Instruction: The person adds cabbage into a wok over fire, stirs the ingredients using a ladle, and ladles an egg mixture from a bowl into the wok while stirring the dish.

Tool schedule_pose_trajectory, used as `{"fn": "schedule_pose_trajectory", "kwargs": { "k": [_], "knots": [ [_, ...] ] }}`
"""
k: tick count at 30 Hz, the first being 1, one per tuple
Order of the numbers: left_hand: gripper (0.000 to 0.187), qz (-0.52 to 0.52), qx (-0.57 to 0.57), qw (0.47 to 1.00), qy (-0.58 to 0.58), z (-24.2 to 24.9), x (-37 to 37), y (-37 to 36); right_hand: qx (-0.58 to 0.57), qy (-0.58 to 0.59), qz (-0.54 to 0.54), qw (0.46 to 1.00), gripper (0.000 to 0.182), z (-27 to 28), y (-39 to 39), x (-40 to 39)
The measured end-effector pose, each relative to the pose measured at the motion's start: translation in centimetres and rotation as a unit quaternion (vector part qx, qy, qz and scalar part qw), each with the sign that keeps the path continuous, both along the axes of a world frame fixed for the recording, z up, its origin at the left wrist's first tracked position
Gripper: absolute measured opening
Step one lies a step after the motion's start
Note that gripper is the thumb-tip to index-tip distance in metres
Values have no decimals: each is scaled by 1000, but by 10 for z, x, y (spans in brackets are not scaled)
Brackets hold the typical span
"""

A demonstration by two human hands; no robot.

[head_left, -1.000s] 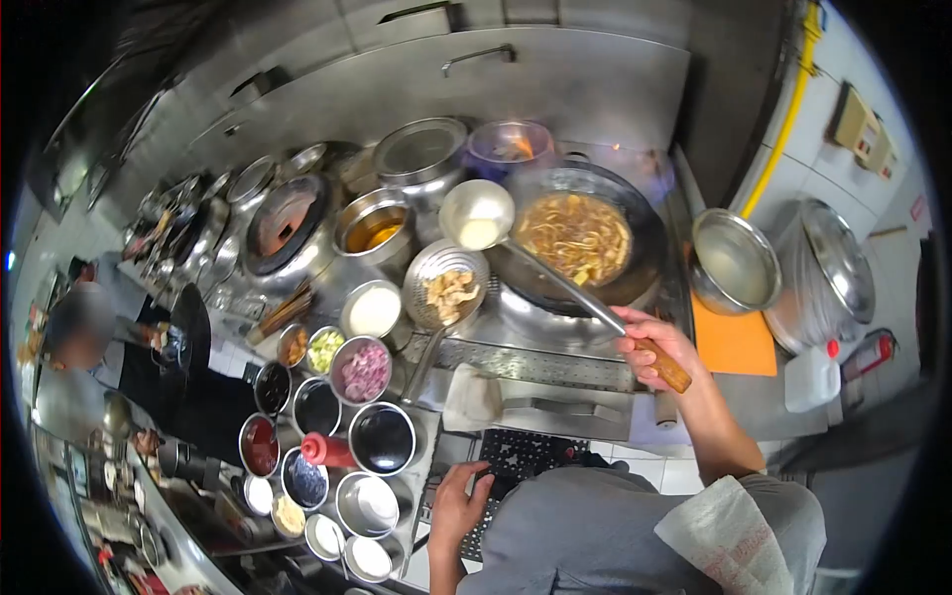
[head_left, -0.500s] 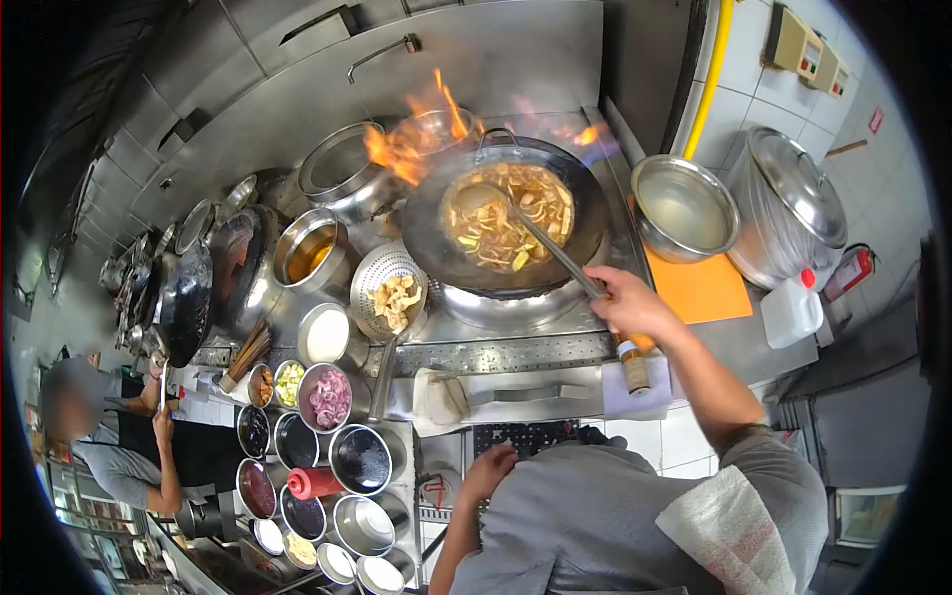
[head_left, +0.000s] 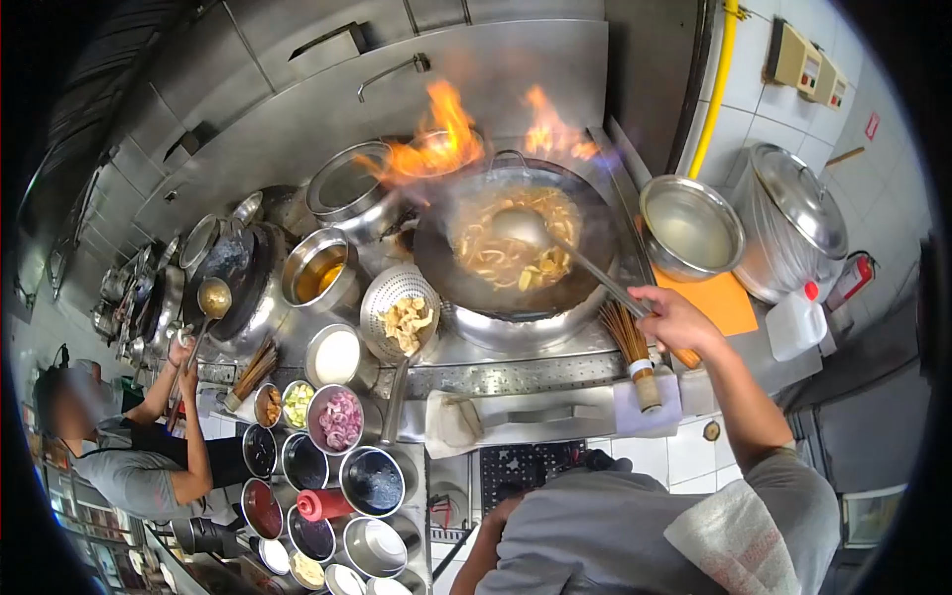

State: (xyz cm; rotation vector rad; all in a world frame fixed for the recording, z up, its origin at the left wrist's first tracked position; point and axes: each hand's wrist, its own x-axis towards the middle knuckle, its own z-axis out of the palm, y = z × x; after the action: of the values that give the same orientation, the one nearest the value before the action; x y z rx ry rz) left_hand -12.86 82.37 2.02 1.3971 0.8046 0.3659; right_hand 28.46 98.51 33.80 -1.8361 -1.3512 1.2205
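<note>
My right hand (head_left: 680, 319) is wrapped round the handle of a long steel ladle (head_left: 520, 228). The ladle's bowl sits over the middle of the wok (head_left: 436, 273), among noodle-like strips in brown broth (head_left: 496, 266) with steam rising. Close to my waist is my left hand (head_left: 502, 514), its fingers hidden by my body. Left of the wok, a perforated strainer (head_left: 377, 302) holds pale fried pieces (head_left: 408, 323). A bamboo brush (head_left: 629, 342) lies below my right hand on a folded cloth (head_left: 650, 409).
Tall flames (head_left: 436, 144) burn behind the wok. Pots of oil (head_left: 315, 273) and white liquid (head_left: 335, 357) stand left, above tins of red onion (head_left: 339, 420) and sauces. At right is a steel bowl (head_left: 691, 226). A co-worker (head_left: 149, 456) holds another ladle (head_left: 214, 297) at far left.
The ladle has shifted right within the wok and my right hand has moved right and slightly down. Flames have grown. My left hand has drawn in behind my body. The co-worker's wok is lowered.
</note>
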Motion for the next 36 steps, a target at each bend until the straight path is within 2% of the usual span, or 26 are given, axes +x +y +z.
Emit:
{"fn": "schedule_pose_trajectory", "kwargs": {
  "k": [4, 6, 10, 12, 13, 14, 15, 16, 17, 19, 21, 23, 26, 30, 31, 34, 36],
  "knots": [
    [35, -12, -6, 1000, -5, -1, 2, -4, 69, -82, -10, 994, 59, -16, 21, -46],
    [35, -16, -8, 1000, -15, -2, 1, -4, 32, -58, -4, 998, 60, -9, 12, -49],
    [36, -35, 1, 999, -20, 0, 0, 0, 10, -9, 1, 1000, 62, -7, -12, -6],
    [37, -95, 19, 992, 75, 21, 1, 15, 25, -10, -20, 999, 62, -5, -10, -5],
    [37, -139, 32, 980, 139, 39, 2, 25, 29, -83, -19, 996, 59, 5, -3, -17],
    [37, -176, 48, 963, 200, 63, 11, 46, 43, -50, -39, 997, 58, -3, 7, -26],
    [39, -167, 39, 964, 202, 87, 24, 63, 52, -53, -25, 997, 58, -19, 19, -29],
    [38, -119, 95, 971, 187, 134, 36, 80, 60, -52, -10, 997, 58, -32, 25, -31],
    [38, -70, 150, 971, 174, 181, 47, 98, 48, -19, 2, 999, 60, -20, 19, -34],
    [34, 38, 315, 942, 109, 229, 68, 134, 8, 4, 15, 1000, 61, -5, 0, -5],
    [31, 136, 449, 876, 108, 277, 92, 167, -23, 6, 16, 1000, 62, 6, -9, 22],
    [31, 210, 563, 788, 134, 299, 122, 198, -44, -4, 0, 999, 63, 11, -6, 38],
    [27, 181, 547, 803, 151, 269, 161, 235, 25, -49, 7, 998, 62, -8, 24, 22],
    [21, 198, 530, 798, 207, 261, 166, 227, 58, -54, 76, 994, 61, -17, 11, 41],
    [20, 205, 528, 797, 209, 264, 165, 220, -7, -6, 52, 999, 61, 16, -1, 47],
    [18, 222, 540, 788, 196, 272, 165, 211, -23, -13, 48, 998, 61, 20, 0, 73],
    [18, 221, 547, 783, 196, 270, 166, 212, 82, -122, 82, 986, 58, 6, 15, 51]
  ]
}}
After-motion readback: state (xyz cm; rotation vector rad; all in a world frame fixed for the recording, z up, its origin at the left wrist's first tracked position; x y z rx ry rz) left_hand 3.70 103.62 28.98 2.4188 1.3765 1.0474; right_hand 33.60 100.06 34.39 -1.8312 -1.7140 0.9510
